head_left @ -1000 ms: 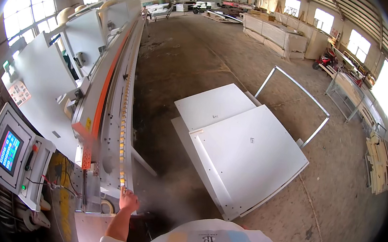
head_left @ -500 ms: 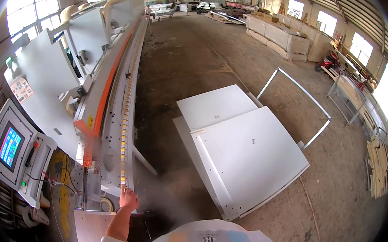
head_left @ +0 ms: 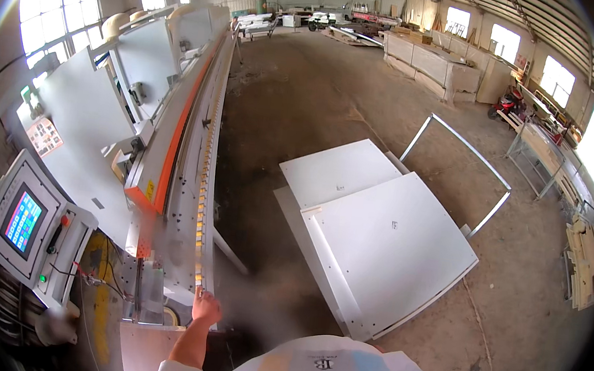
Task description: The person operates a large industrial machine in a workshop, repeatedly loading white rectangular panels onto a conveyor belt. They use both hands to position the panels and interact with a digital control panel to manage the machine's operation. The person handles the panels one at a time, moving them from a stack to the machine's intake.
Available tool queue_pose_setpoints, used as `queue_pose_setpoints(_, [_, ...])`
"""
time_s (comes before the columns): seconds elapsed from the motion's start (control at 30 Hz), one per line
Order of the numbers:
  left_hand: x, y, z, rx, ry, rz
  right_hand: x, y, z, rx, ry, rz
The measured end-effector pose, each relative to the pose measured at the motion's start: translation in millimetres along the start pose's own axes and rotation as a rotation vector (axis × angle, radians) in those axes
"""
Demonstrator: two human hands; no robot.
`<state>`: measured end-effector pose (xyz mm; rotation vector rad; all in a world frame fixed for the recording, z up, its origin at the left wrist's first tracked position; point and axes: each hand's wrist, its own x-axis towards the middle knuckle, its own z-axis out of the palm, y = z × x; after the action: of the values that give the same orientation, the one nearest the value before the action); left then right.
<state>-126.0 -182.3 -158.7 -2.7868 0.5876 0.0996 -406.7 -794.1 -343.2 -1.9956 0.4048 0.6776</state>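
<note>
My left hand (head_left: 207, 308) reaches forward to the near end of a long edge-banding machine (head_left: 139, 202). Its curled fingers are at the end of the machine's roller rail (head_left: 201, 228), a pale bar lined with small yellow rollers. One finger stretches up along the rail end; the rest are bent and partly hidden. My right hand is out of view, behind my white shirt (head_left: 322, 367). To the right lies a stack of white panels (head_left: 398, 249), with small drilled holes along one edge of the top panel.
A control panel (head_left: 22, 220) with a lit screen stands at the left. Beside the white stack rises a metal frame handle (head_left: 473, 149). Farther off are a pale wrapped stack (head_left: 426, 66), a red motorbike (head_left: 511, 104) and a workbench (head_left: 539, 159) along the right wall.
The whole view has shifted slightly, so things sit a little farther right and lower. My left hand stays at the near end of the roller rail.
</note>
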Motion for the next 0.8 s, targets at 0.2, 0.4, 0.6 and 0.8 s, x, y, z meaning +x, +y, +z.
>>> queue_pose_setpoints(0.2, [-2.0, 1.9, -24.2, -0.029, -0.036, 0.001, 19.1, -19.0, 8.0, -0.028, -0.012, -0.02])
queue_pose_setpoints(0.4, [-3.8, 2.2, -27.8, -0.101, 0.01, 0.016, 29.4, -27.2, 14.3, -0.046, -0.024, -0.043])
queue_pose_setpoints(0.6, [-12.8, -8.6, -3.5, -0.125, 0.056, 0.005, 38.1, -48.6, 17.7, -0.071, -0.07, -0.09])
queue_pose_setpoints(0.8, [-9.9, -7.1, -12.0, -0.199, 0.085, 0.022, 41.2, -62.6, 23.4, -0.083, -0.099, -0.109])
